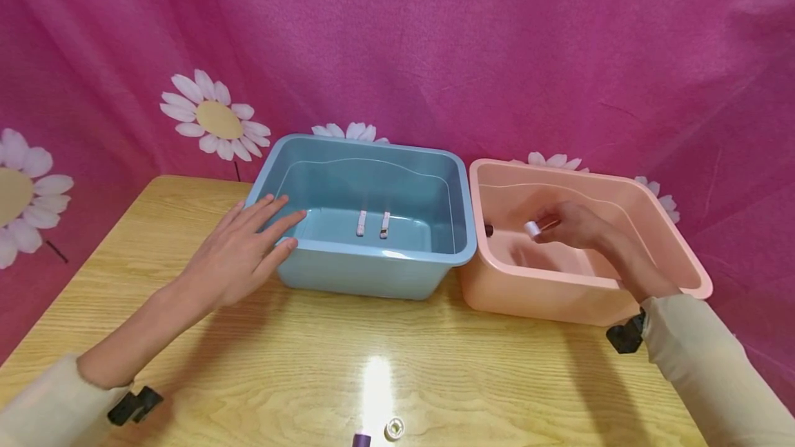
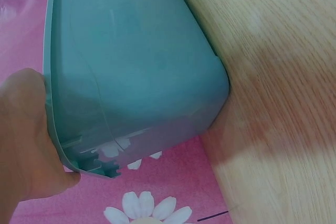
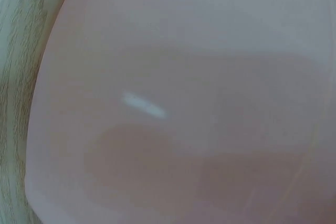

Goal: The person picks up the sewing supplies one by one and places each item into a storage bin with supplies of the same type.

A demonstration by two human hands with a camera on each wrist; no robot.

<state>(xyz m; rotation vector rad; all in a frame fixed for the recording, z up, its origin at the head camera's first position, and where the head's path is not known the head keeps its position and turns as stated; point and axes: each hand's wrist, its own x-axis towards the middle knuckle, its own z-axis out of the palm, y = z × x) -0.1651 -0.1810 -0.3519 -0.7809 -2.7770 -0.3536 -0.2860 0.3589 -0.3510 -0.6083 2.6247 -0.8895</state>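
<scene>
My right hand (image 1: 574, 224) is inside the pink tub (image 1: 540, 278), pinching a small white cylinder (image 1: 532, 229) that looks like a thread spool. It is held above the tub's floor. Near the left inner wall of that tub lies a small dark brown piece (image 1: 488, 230). My left hand (image 1: 239, 254) is spread with straight fingers at the left front corner of the blue tub (image 1: 366, 274). Two pale narrow strips (image 1: 361, 223) lie on the blue tub's floor, one with a metallic-looking end. In the right wrist view only the pink tub's outer wall (image 3: 184, 35) shows, and the hand is hidden.
At the table's near edge stand a purple spool-like cylinder (image 1: 361, 440) and a pale round spool end (image 1: 394, 428). The two tubs sit side by side on the wooden table (image 1: 298, 357). Behind them hangs a pink cloth (image 1: 397, 54) with daisies.
</scene>
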